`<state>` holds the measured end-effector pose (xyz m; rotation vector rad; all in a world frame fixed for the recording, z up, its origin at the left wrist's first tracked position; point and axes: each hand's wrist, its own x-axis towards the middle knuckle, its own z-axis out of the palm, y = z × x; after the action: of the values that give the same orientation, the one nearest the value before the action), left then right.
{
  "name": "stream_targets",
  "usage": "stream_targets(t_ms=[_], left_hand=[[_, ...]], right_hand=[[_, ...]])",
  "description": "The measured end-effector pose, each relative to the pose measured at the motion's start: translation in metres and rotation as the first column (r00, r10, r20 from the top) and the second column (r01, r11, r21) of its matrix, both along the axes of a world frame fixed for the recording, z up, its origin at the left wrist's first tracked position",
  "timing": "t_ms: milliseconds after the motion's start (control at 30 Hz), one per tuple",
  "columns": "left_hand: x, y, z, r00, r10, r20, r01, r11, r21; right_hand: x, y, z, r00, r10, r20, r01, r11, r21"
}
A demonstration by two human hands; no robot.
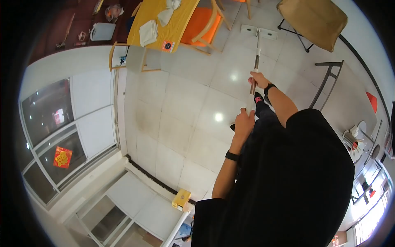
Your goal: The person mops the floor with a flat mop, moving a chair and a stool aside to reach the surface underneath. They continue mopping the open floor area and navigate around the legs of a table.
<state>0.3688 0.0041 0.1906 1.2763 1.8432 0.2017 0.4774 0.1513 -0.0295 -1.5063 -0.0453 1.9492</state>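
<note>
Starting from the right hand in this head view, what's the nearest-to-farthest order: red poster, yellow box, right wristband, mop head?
1. Right wristband, just behind the right hand
2. Mop head, ahead on the floor
3. Yellow box, lower left
4. Red poster, far left

Up top, the edge slices through the yellow table [181, 22] and clips an orange chair [242, 1]! The small print on the red card [168, 45]? Too tiny to read. Mid-frame, right hand [259, 79] and left hand [245, 120] each cover a stretch of the pole [252, 87], and one dark shoe [233, 127] is mostly hidden behind the left wrist. The black shirt [284, 177] runs off the bottom edge; far lower right, a red object [372, 192] is too small to identify.
</note>
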Motion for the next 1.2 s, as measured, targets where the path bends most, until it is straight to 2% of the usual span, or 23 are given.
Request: stream_targets(t_ms=[33,100,167,233,300,367,400,500,533,567,633,667,733,767,800,833,867,900,1033,1100,1133,1167,1200], left_hand=[[0.005,0.003,0.0,1.0,-0.011,0.001,0.011,1.0,0.026],[0.013,0.018,0.004,0.999,-0.038,0.011,0.037,0.997,0.073],[0.014,0.025,0.008,0.997,-0.062,0.034,0.062,0.998,-0.004],[0.01,0.034,0.007,0.993,-0.107,0.054,0.109,0.994,-0.03],[0.004,0.045,0.007,0.984,-0.159,0.081,0.164,0.985,-0.047],[-0.008,0.055,0.012,0.835,-0.006,0.55,0.209,0.928,-0.307],[-0.016,0.061,0.017,0.795,0.013,0.606,0.266,0.891,-0.368],[-0.048,0.074,-0.009,0.69,0.004,0.724,0.355,0.87,-0.343],[-0.058,0.078,-0.03,0.711,0.015,0.704,0.309,0.891,-0.332],[-0.067,0.081,-0.045,0.698,-0.019,0.716,0.357,0.876,-0.325],[-0.082,0.091,-0.072,0.777,0.011,0.63,0.268,0.899,-0.346],[-0.09,0.093,-0.086,0.768,-0.019,0.64,0.309,0.887,-0.344],[-0.092,0.103,-0.109,0.713,0.146,0.686,0.324,0.799,-0.507],[-0.091,0.105,-0.121,0.708,0.121,0.696,0.363,0.783,-0.505],[-0.09,0.103,-0.132,0.681,0.288,0.673,0.304,0.725,-0.618],[-0.086,0.101,-0.145,0.645,0.448,0.619,0.244,0.647,-0.722],[-0.081,0.098,-0.157,0.634,0.509,0.582,0.223,0.6,-0.768],[-0.076,0.093,-0.16,0.645,0.497,0.581,0.241,0.589,-0.771],[-0.049,0.061,-0.169,0.738,0.497,0.456,0.203,0.481,-0.853],[-0.042,0.037,-0.179,0.585,0.604,0.542,0.313,0.448,-0.837],[-0.035,0.026,-0.182,0.664,0.59,0.459,0.238,0.416,-0.878],[-0.034,0.011,-0.181,0.684,0.57,0.454,0.245,0.407,-0.88],[-0.036,-0.006,-0.178,0.715,0.527,0.46,0.225,0.45,-0.864]], right_hand=[[0.002,-0.005,0.012,0.998,-0.062,0.003,0.062,0.997,-0.053],[0.004,-0.008,0.029,0.971,-0.192,-0.144,0.185,0.981,-0.058],[0.004,-0.012,0.044,0.956,-0.235,-0.178,0.225,0.972,-0.073],[0.003,-0.018,0.056,0.903,-0.285,-0.321,0.289,0.957,-0.039],[0.005,-0.027,0.078,0.898,-0.312,-0.31,0.32,0.947,-0.024],[0.01,-0.036,0.086,0.91,-0.203,-0.36,0.257,0.961,0.107],[0.012,-0.041,0.086,0.919,-0.16,-0.36,0.213,0.971,0.11],[0.017,-0.064,0.104,0.936,-0.153,-0.317,0.192,0.977,0.097],[0.013,-0.072,0.132,0.934,-0.223,-0.281,0.22,0.975,-0.04],[0.012,-0.084,0.14,0.927,-0.267,-0.265,0.267,0.963,-0.035],[0.012,-0.11,0.149,0.934,-0.192,-0.301,0.196,0.98,-0.015],[0.006,-0.127,0.152,0.954,-0.167,-0.248,0.189,0.98,0.068],[-0.01,-0.145,0.161,0.958,-0.198,-0.209,0.215,0.975,0.061],[-0.02,-0.157,0.165,0.963,-0.193,-0.186,0.205,0.978,0.045],[-0.03,-0.172,0.179,0.966,-0.204,-0.156,0.228,0.961,0.154],[-0.04,-0.182,0.191,0.961,-0.231,-0.154,0.252,0.959,0.131],[-0.05,-0.19,0.198,0.954,-0.266,-0.14,0.277,0.958,0.067],[-0.06,-0.198,0.206,0.946,-0.298,-0.128,0.301,0.954,0.001],[-0.094,-0.243,0.239,0.926,-0.373,-0.057,0.371,0.928,-0.034],[-0.105,-0.272,0.245,0.906,-0.42,-0.05,0.418,0.907,-0.058],[-0.111,-0.286,0.247,0.878,-0.476,-0.059,0.473,0.879,-0.058],[-0.117,-0.3,0.25,0.846,-0.528,-0.07,0.525,0.849,-0.056],[-0.123,-0.314,0.254,0.828,-0.555,-0.078,0.553,0.832,-0.047]])
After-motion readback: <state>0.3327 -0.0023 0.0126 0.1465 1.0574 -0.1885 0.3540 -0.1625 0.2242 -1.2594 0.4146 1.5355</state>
